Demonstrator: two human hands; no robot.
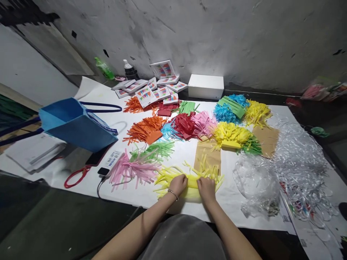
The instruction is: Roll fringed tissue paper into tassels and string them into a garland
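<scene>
A fringed sheet of yellow tissue paper (192,181) spreads across the table's front edge, its cut strips fanning out to both sides. My left hand (179,184) grips it near the middle, fingers closed. A short way to the right, my right hand (206,188) is closed on the same sheet. Between the two hands the paper runs flat. Just behind it lies a brown paper piece (208,153). To the left rest a pink tissue tassel (132,169) and a light green one (157,150).
Bundles of orange fringe (146,130), red fringe (184,124) and yellow fringe (234,133) lie farther back. A blue bag (78,126), phone and power bank (110,164) stand left. Clear plastic (255,177) and silver strands (300,155) lie right. A white box (206,86) is against the wall.
</scene>
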